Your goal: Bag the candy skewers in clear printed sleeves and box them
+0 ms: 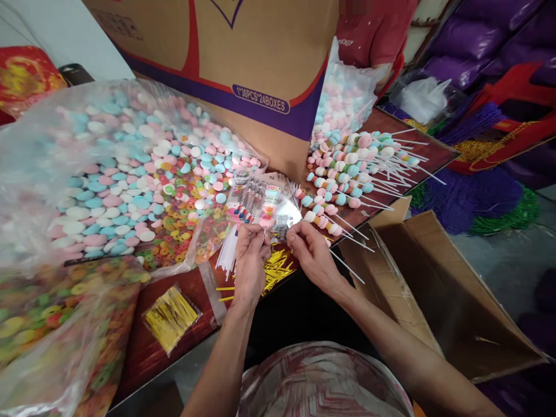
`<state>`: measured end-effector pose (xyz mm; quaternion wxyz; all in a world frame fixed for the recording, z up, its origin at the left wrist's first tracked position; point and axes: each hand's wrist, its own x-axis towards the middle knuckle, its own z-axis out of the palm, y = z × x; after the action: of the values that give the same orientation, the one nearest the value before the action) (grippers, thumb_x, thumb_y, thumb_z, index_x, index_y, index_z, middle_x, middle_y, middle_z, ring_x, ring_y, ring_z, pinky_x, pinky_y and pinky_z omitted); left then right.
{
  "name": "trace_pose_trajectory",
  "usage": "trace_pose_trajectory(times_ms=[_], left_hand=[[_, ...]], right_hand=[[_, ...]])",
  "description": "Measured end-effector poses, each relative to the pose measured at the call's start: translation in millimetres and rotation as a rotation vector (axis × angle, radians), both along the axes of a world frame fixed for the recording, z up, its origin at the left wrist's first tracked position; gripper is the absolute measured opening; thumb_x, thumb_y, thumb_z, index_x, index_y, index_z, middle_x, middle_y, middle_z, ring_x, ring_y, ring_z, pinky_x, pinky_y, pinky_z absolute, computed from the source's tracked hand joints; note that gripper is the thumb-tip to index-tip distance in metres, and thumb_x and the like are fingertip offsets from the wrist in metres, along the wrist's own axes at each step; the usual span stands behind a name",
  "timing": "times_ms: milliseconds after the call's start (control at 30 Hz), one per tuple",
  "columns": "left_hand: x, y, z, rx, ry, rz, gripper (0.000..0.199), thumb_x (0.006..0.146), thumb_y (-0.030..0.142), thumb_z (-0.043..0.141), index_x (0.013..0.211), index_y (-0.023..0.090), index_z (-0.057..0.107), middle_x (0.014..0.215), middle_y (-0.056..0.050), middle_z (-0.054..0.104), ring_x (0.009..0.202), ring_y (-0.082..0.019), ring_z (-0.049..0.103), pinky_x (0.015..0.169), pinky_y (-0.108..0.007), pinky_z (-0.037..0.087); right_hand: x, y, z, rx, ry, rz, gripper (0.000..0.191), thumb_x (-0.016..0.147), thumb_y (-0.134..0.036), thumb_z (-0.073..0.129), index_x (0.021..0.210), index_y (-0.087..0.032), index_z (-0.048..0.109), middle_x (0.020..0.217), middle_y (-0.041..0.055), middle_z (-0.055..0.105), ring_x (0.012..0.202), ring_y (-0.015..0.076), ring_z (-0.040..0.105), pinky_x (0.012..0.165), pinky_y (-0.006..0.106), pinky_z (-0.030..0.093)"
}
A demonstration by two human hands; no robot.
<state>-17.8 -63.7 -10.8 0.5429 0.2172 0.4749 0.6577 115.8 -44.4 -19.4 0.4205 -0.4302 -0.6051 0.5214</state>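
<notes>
Near the table's front edge, my left hand [251,255] is closed, its thumb and fingers pinched together. My right hand [313,252] sits a little to its right, also pinched. What either pinch holds is too small to make out. A shiny clear plastic bag [288,212] shows just behind my fingertips, against printed clear packets [252,194]. White sticks [226,252] lie beside my left hand, and gold twist ties [278,271] are spread below and between the hands. Marshmallow skewers [343,179] with pastel pieces on white sticks are piled beyond my right hand.
At left, large clear bags hold pastel marshmallows [108,208] and colourful gummy rings [178,226]. A packet of gold ties [171,318] lies in front. A big carton [260,58] stands behind; an open cardboard box [452,289] is at right. A person in red [373,35] is beyond.
</notes>
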Motion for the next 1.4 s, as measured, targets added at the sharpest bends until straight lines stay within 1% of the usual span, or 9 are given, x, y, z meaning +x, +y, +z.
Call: trace_pose_trajectory(times_ms=[233,400,567,833,1000,1100,1200,1333,1400], left_hand=[[4.4,2.3,-0.2,-0.046,-0.043,-0.015,0.022,0.072,0.019,0.067,0.084,0.021,0.048,0.066,0.005,0.051,0.05,-0.004,0.033,0.048,-0.018,0.022],[18.3,-2.5,-2.9,0.063,0.019,-0.109,0.026,0.075,0.025,0.074,0.091,0.022,0.053,0.073,0.005,0.05,0.058,-0.006,0.04,0.054,-0.018,0.032],[26.0,-1.7,-10.3,0.103,0.128,-0.086,0.024,0.085,0.038,0.07,0.088,0.021,0.053,0.079,0.004,0.049,0.062,-0.007,0.041,0.056,-0.019,0.035],[24.6,0.8,-11.9,0.1,0.332,-0.033,0.021,0.084,0.038,0.07,0.091,0.022,0.059,0.085,0.001,0.055,0.079,-0.012,0.05,0.069,-0.02,0.041],[24.3,1.2,-13.8,0.118,0.358,-0.051,0.024,0.088,0.04,0.064,0.079,0.02,0.055,0.074,0.002,0.048,0.07,-0.011,0.044,0.067,-0.021,0.039],[25.6,2.1,-14.3,0.101,0.288,-0.049,0.025,0.089,0.037,0.063,0.076,0.019,0.051,0.068,0.004,0.044,0.06,-0.009,0.036,0.056,-0.019,0.032],[26.4,4.3,-10.5,0.016,0.077,-0.074,0.027,0.085,0.033,0.069,0.074,0.018,0.049,0.063,0.005,0.045,0.051,-0.006,0.028,0.047,-0.017,0.023],[23.3,5.7,-0.5,-0.091,-0.23,-0.198,0.025,0.078,0.023,0.075,0.075,0.015,0.051,0.059,0.005,0.046,0.046,-0.002,0.026,0.044,-0.013,0.02],[18.9,4.1,4.7,-0.141,-0.383,-0.266,0.024,0.076,0.018,0.076,0.077,0.015,0.052,0.058,0.006,0.044,0.045,-0.001,0.024,0.042,-0.012,0.018]], right_hand=[[-3.8,-3.6,4.3,-0.209,0.351,-0.072,0.024,0.091,-0.042,0.058,0.082,-0.021,0.049,0.072,-0.0037,0.049,0.051,0.0075,0.035,0.048,0.023,0.029],[-11.4,-5.2,-3.0,-0.141,0.175,-0.18,0.022,0.091,-0.039,0.057,0.08,-0.021,0.049,0.07,-0.0037,0.049,0.058,0.0101,0.04,0.052,0.023,0.034],[-11.4,-6.4,-8.1,-0.087,0.083,-0.184,0.018,0.092,-0.035,0.055,0.082,-0.021,0.052,0.074,-0.002,0.054,0.064,0.0118,0.048,0.058,0.024,0.04],[-6.2,-6.2,-7.4,-0.121,0.095,-0.177,0.02,0.088,-0.039,0.06,0.086,-0.02,0.066,0.065,-0.0012,0.054,0.059,0.0132,0.045,0.053,0.024,0.037],[-4.0,-6.4,-7.3,-0.071,0.031,-0.188,0.019,0.087,-0.035,0.061,0.079,-0.019,0.066,0.066,-0.0012,0.056,0.059,0.0123,0.045,0.054,0.024,0.037],[-4.1,-4.0,-8.1,-0.139,0.104,-0.171,0.019,0.086,-0.036,0.064,0.076,-0.019,0.066,0.064,-0.002,0.055,0.056,0.0112,0.045,0.053,0.024,0.037],[-3.7,-0.5,-8.6,-0.27,0.277,-0.15,0.02,0.08,-0.036,0.07,0.074,-0.018,0.065,0.06,-0.0035,0.054,0.05,0.0097,0.043,0.051,0.024,0.035],[0.8,1.5,-4.9,-0.322,0.383,-0.134,0.025,0.077,-0.038,0.073,0.073,-0.017,0.061,0.062,-0.0037,0.053,0.052,0.0085,0.042,0.052,0.023,0.032],[5.4,1.6,-0.6,-0.33,0.421,-0.057,0.027,0.078,-0.04,0.073,0.073,-0.017,0.059,0.063,-0.0037,0.05,0.055,0.0089,0.041,0.053,0.023,0.033]])
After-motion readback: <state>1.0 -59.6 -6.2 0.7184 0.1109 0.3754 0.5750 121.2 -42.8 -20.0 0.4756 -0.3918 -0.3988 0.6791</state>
